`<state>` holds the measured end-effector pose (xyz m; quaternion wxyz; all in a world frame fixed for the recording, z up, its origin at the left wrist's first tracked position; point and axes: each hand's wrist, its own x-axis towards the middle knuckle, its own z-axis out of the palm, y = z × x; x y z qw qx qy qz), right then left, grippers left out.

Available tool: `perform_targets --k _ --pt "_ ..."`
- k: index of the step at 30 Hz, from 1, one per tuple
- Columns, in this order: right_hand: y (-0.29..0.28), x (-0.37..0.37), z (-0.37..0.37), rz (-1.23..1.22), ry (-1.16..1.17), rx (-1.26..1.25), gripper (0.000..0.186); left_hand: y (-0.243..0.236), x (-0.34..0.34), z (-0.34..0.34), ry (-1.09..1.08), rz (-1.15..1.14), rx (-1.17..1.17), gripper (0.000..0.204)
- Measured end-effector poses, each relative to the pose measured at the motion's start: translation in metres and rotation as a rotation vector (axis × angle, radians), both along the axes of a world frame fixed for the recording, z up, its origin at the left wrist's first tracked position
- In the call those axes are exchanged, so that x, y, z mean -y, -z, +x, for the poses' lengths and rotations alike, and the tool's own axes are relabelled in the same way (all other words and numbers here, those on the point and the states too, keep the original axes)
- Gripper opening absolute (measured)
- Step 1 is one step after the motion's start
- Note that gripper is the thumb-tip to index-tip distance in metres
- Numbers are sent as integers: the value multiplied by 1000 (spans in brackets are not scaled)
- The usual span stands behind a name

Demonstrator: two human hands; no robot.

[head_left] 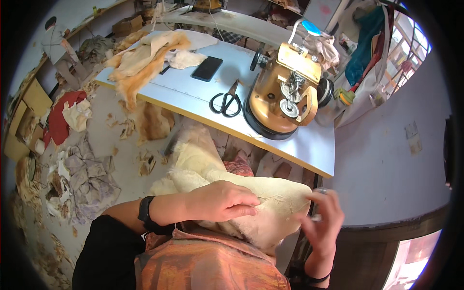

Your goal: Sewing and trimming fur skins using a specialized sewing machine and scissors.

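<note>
A cream sheepskin-like fur pelt (275, 205) lies across my lap, mostly with its bare skin side up and pale fur along its left edges. My left hand (231, 200) rests on its middle, fingers curled together and gripping a bit of the skin. At the pelt's right edge is my right hand (323, 217), slightly blurred, its thumb and fingers apart. On the table ahead stands a gold-coloured fur sewing machine (285, 89) with round metal feed discs. Black-handled scissors (226, 102) lie to its left.
The pale blue table (188, 96) has a yellow front edge. A dark phone (207, 68) and orange-and-cream fur pieces (145, 60) lie on it. Scraps and a heap of grey cloth (89, 176) cover the floor at left. Another person (60, 48) stands at far left.
</note>
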<state>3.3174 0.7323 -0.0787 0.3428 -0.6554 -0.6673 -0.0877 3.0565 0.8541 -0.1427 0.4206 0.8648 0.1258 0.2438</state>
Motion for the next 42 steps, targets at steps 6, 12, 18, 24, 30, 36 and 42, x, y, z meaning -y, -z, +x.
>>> perform_targets --k 6,12,18,24,30,36,42 --pt "33 -18 -12 -279 -312 116 36 3 -3 -11 39 22 -10 19" --pt "31 -11 -14 -218 -301 91 28 6 -14 -31 -227 430 -85 21" --pt "39 -11 -25 -190 -257 58 27 -16 -5 -24 -327 265 70 40" --pt "37 -13 -25 -190 -286 75 30 8 -2 -21 -89 199 -48 37" --pt "40 -15 -24 -147 -263 63 33 5 -1 -14 -154 -42 206 23" --pt "40 -17 -25 -140 -283 69 34 15 -6 -9 -159 -2 218 15" --pt "43 -20 -24 -103 -313 82 38 13 -11 -9 -211 -212 101 13"
